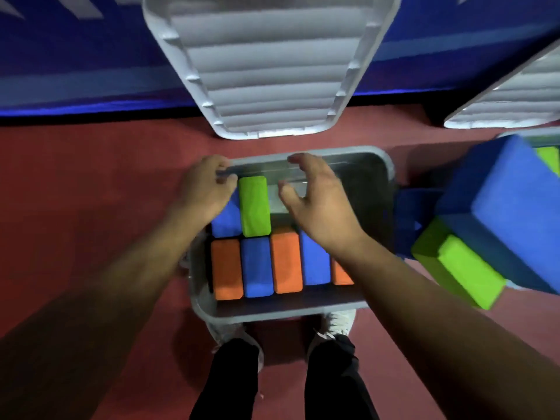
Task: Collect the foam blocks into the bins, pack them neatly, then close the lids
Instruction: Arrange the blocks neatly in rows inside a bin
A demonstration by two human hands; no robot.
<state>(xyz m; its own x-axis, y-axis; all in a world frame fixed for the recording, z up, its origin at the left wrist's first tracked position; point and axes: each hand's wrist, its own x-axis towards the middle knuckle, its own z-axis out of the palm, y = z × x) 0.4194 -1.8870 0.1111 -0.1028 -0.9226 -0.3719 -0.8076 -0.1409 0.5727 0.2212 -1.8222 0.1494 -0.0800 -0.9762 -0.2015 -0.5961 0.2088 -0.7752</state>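
the bin (385,177) sits on the floor (91,183) at the person's feet, its lid (266,65) propped open against the wall (75,56) so both hands can reach in. the front row (257,266) is packed on edge, orange and blue by turns, probably to save space. behind it a blue block (225,224) and a green block (254,206) start a second row.

the left hand (206,189) lies on the blue block, fingers bent over its far end by the back wall; whether it grips or only presses, i cannot tell. it seems to be seating the block. the right hand (315,201) hovers over the bare gap beside the green block, fingers spread and lightly curved, holding nothing.

loose blocks (500,213), blue and green, are heaped to the right, not yet packed. no writing can be read; the wall's white marks are blurred.
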